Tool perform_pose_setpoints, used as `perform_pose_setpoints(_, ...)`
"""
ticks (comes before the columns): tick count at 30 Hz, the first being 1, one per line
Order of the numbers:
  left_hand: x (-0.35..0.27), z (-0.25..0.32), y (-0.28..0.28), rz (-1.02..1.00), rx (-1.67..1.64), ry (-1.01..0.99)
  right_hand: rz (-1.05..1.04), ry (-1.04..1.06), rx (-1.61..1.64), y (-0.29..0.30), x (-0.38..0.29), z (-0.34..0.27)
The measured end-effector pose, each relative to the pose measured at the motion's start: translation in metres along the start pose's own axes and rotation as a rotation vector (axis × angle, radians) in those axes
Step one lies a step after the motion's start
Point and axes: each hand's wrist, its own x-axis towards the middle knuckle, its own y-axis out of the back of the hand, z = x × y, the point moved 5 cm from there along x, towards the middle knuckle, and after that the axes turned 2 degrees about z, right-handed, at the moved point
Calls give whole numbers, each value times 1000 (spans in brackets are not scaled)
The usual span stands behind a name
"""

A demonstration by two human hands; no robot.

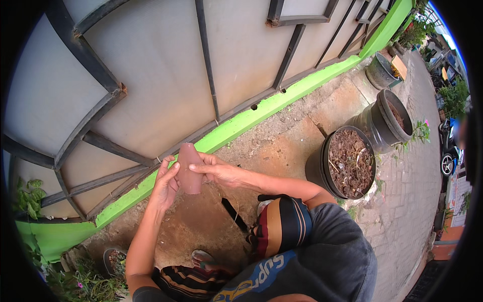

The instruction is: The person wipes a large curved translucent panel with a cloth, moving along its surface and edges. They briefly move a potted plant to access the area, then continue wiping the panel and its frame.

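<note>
Both of my hands hold a curled, reddish-brown sheet [189, 179] that looks like sandpaper, up in front of the metal-framed fence [158, 94]. My left hand [168, 181] grips its left edge, thumb on the near face. From the other side my right hand [219, 171] pinches it, the thumb lying flat across the middle and the other fingers partly hidden behind. The sheet bows outward and narrows towards its upper end. Below my hands, a black strip [234, 216] lies on the stained concrete [181, 226] between my feet.
A bright green ledge [234, 130] runs along the fence's base. To my right stand a soil-filled black pot [319, 170], a second dark pot [364, 122] and a grey tub [377, 73]. Leafy plants [90, 283] and a small pot [109, 260] sit at lower left. Paving [407, 181] extends beyond.
</note>
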Motion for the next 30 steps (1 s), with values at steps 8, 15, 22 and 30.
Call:
perform_pose_setpoints(8, 59, -2, -25, 14, 362, -225, 209, 208, 180, 39, 2, -3)
perform_pose_setpoints(15, 22, 11, -46, -122, 1038, -254, 898, 728, -307, 124, -37, -98)
perform_pose_setpoints(22, -95, 38, -81, -529, 1635, -193, 1508, 1292, -1011, 185, -74, -279)
perform_pose_setpoints(30, -152, 24, -74, -339, 1595, 137, 1611, 1447, -1229, 249, -29, -237)
